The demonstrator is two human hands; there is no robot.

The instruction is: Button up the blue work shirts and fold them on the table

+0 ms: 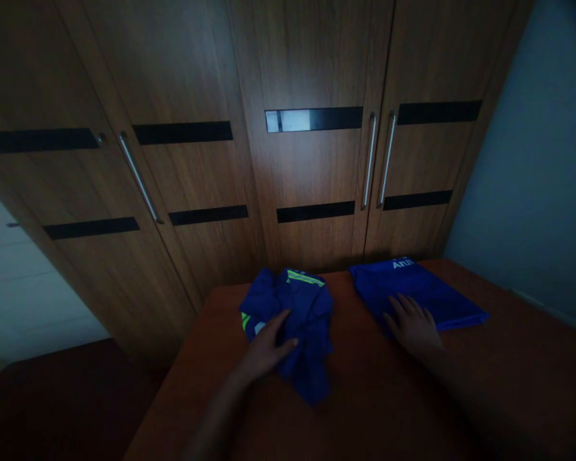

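A crumpled dark blue garment (307, 310) with yellow-green stripes lies in a heap on the reddish-brown table (365, 397). My left hand (267, 346) is at its left side, thumb and fingers apart, over the cloth. To the right, a folded bright blue garment (427, 288) with white lettering lies flat near the table's far edge. My right hand (415, 326) rests at the near edge of this folded garment, its fingers spread on the cloth.
A wooden wardrobe (312, 166) with dark strips and long metal handles stands right behind the table. A pale blue wall (532, 192) is on the right, and a white panelled surface (24, 282) is at the left. The dark floor shows at the lower left.
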